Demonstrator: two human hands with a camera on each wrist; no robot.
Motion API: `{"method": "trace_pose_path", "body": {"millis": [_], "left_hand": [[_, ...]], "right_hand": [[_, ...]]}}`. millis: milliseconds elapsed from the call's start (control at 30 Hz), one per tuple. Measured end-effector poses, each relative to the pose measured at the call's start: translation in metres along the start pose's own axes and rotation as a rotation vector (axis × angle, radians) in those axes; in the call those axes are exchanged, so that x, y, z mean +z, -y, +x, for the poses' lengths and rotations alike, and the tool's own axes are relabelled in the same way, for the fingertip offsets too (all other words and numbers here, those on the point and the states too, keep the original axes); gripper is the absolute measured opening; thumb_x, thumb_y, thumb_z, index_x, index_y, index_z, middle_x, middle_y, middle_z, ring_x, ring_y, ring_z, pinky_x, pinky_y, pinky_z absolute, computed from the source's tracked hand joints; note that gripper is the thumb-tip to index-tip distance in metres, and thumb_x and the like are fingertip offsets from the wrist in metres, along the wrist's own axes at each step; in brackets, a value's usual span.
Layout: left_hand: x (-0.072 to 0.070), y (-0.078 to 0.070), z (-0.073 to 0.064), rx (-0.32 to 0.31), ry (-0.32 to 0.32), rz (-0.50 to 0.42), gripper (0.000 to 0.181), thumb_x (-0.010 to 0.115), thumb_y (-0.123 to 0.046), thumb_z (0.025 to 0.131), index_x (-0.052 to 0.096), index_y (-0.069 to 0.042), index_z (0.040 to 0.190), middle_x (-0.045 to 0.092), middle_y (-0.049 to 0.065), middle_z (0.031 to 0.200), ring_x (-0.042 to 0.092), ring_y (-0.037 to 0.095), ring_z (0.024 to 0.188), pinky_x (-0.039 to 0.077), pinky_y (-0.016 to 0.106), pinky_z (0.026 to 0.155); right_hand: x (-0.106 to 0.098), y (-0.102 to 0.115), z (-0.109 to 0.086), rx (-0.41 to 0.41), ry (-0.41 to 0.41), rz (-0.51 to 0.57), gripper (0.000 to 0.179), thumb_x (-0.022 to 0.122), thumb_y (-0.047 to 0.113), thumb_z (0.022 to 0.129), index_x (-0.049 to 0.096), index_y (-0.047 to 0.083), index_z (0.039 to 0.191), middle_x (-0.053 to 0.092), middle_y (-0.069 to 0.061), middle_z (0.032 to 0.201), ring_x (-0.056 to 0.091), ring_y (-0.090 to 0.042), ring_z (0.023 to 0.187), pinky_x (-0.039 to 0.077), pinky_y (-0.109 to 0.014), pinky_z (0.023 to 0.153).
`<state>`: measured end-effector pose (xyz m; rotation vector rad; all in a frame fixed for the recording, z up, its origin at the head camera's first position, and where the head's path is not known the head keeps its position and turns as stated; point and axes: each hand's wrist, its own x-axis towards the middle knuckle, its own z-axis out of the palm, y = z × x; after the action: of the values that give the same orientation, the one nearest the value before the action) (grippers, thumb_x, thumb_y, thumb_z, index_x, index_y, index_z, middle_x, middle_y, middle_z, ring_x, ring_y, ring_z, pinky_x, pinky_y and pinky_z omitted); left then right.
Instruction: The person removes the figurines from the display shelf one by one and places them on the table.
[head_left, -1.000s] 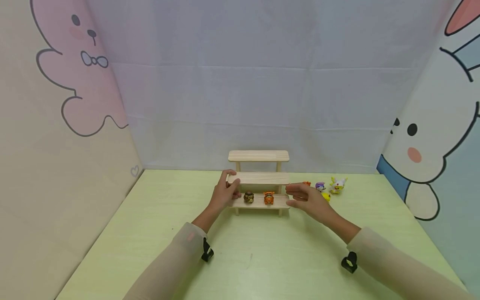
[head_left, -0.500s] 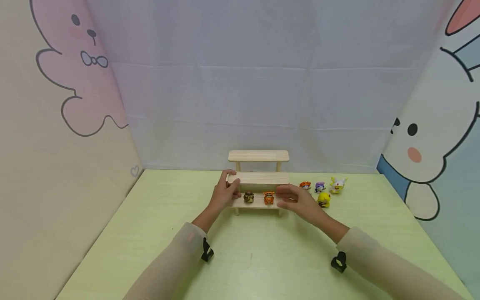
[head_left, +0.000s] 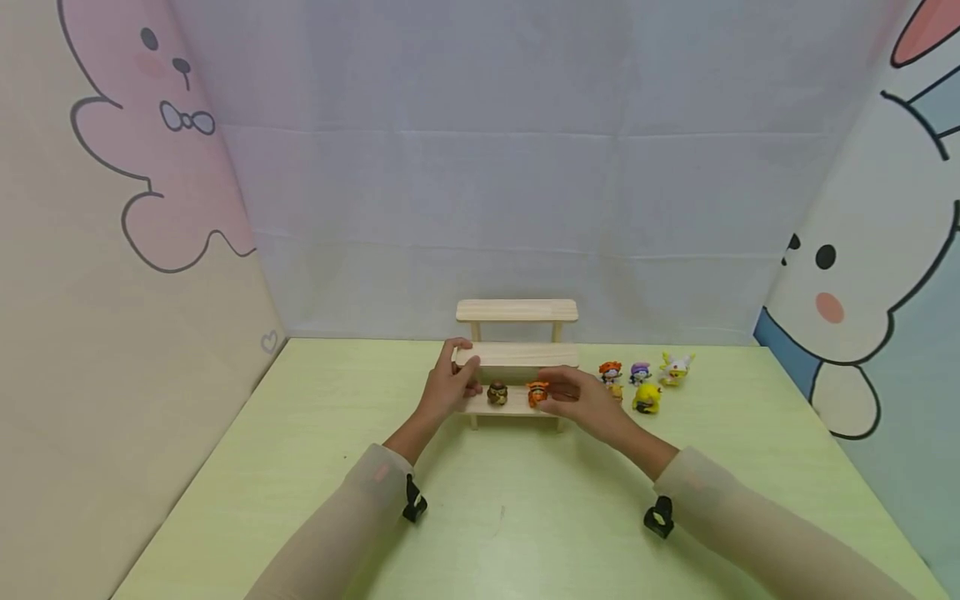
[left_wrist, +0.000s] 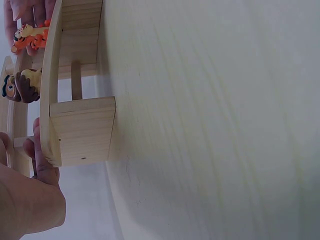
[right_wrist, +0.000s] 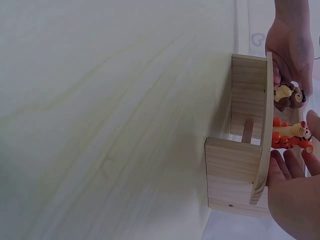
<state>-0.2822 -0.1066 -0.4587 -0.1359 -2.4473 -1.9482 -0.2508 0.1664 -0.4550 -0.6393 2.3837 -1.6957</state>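
A small three-tier wooden shelf (head_left: pixel 517 355) stands on the table. My left hand (head_left: pixel 448 385) grips its left end around the middle and lower tiers. On the lowest board sit an owl figurine (head_left: pixel 497 394), on the left, and an orange tiger figurine (head_left: pixel 537 393) to its right. My right hand (head_left: pixel 588 402) reaches in from the right and pinches the tiger figurine at its right side. In the right wrist view the tiger figurine (right_wrist: pixel 290 135) is upright on the board, with fingers (right_wrist: pixel 292 162) close against it. The owl figurine (left_wrist: pixel 25 86) stands apart from both hands.
Right of the shelf is a group of figurines: a red-capped one (head_left: pixel 610 372), a purple-hatted one (head_left: pixel 640 373), a white-and-yellow one (head_left: pixel 675 368) and a yellow one (head_left: pixel 647 398). Another, partly hidden one sits behind my right hand. A pale curtain (head_left: pixel 525 183) hangs behind.
My right hand has moved left from the shelf's right end to the tiger figurine, uncovering more figurines behind it. The left hand keeps its grip on the shelf.
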Motion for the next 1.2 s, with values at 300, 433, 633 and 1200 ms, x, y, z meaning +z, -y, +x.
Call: {"method": "trace_pose_path", "body": {"millis": [300, 433, 633, 1200], "left_hand": [[0.000, 0.000, 0.001, 0.005, 0.000, -0.002, 0.033, 0.060, -0.032, 0.107, 0.050, -0.023, 0.137, 0.068, 0.015, 0.081, 0.073, 0.023, 0.071, 0.063, 0.030, 0.067], [0.000, -0.001, 0.000, -0.002, 0.000, 0.000, 0.033, 0.060, -0.032, 0.107, 0.050, -0.023, 0.137, 0.068, 0.015, 0.081, 0.072, 0.022, 0.071, 0.063, 0.030, 0.067], [0.000, -0.002, -0.001, 0.000, 0.002, 0.005, 0.034, 0.060, -0.031, 0.107, 0.050, -0.021, 0.138, 0.068, 0.015, 0.080, 0.072, 0.021, 0.069, 0.063, 0.029, 0.066], [0.001, 0.001, 0.001, -0.007, -0.004, -0.003, 0.034, 0.061, -0.034, 0.107, 0.051, -0.023, 0.138, 0.068, 0.015, 0.080, 0.072, 0.021, 0.070, 0.063, 0.030, 0.067]], "right_hand": [[0.007, 0.002, 0.007, 0.017, -0.004, 0.007, 0.053, 0.076, 0.014, 0.096, 0.056, -0.001, 0.143, 0.060, -0.017, 0.142, 0.057, -0.037, 0.133, 0.050, -0.045, 0.109], [0.010, 0.005, 0.008, 0.031, -0.005, 0.002, 0.053, 0.076, 0.012, 0.096, 0.056, -0.001, 0.143, 0.059, -0.017, 0.142, 0.057, -0.038, 0.133, 0.051, -0.045, 0.109], [0.013, 0.007, 0.009, 0.047, -0.017, -0.008, 0.050, 0.076, 0.010, 0.095, 0.059, 0.000, 0.140, 0.062, -0.016, 0.138, 0.057, -0.038, 0.133, 0.053, -0.044, 0.105], [0.012, 0.009, 0.006, 0.041, -0.050, -0.061, 0.046, 0.076, 0.015, 0.095, 0.064, 0.004, 0.138, 0.068, -0.013, 0.129, 0.066, -0.032, 0.122, 0.060, -0.039, 0.094]]}}
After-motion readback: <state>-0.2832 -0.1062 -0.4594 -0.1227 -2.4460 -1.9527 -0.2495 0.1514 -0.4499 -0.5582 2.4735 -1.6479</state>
